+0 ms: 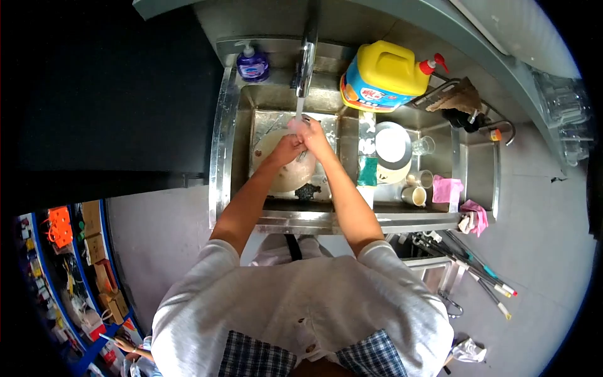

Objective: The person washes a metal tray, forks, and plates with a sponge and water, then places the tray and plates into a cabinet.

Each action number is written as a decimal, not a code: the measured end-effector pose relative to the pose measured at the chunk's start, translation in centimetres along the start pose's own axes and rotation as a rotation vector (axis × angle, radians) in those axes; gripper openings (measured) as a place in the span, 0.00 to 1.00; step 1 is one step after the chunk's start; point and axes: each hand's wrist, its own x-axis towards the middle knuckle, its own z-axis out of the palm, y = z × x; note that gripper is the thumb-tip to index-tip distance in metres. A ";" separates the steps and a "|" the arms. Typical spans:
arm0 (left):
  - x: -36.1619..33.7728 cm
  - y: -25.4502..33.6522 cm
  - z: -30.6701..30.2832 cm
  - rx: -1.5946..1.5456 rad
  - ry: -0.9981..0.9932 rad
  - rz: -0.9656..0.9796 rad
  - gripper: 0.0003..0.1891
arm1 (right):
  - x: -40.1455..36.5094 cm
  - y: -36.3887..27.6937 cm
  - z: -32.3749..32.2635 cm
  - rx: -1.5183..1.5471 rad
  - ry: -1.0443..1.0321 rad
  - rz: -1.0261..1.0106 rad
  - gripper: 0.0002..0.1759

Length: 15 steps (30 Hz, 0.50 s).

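Observation:
In the head view both hands are close together under the running tap point(306, 63), over the left sink basin point(244, 125). My left hand point(289, 149) has its fingers curled inward, touching or nearly touching my right hand. My right hand point(312, 136) is closed just beneath the water stream point(299, 108). Something pale and pinkish shows at its fingers, too blurred to tell from splashing water. Below them a large round pale dish or bowl point(282, 176) lies in the basin, partly hidden by my hands and forearms. A dark, mesh-like clump point(308, 191) lies near the basin's front.
A purple soap bottle point(253, 65) stands back left; a big yellow detergent jug point(389, 72) stands right of the tap. The right basin holds plates point(394, 146), glasses point(424, 146) and a mug point(414, 196). A green scouring pad point(367, 171) lies on the divider; pink cloths point(447, 190) are farther right.

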 end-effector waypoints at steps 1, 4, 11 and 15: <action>-0.4 3.0 0.1 0.134 0.016 -0.034 0.06 | 0.1 -0.2 0.1 -0.055 -0.013 0.013 0.19; -0.3 3.1 0.1 0.200 0.057 -0.051 0.07 | 0.4 -2.0 0.6 -0.255 -0.053 0.120 0.18; 1.6 -6.2 -1.9 0.280 0.235 -0.043 0.16 | 2.4 -2.7 -0.6 -0.629 -0.160 -0.136 0.16; 0.0 -1.3 -1.2 0.157 0.140 -0.011 0.15 | 0.8 -7.1 -1.6 -0.780 -0.235 0.107 0.13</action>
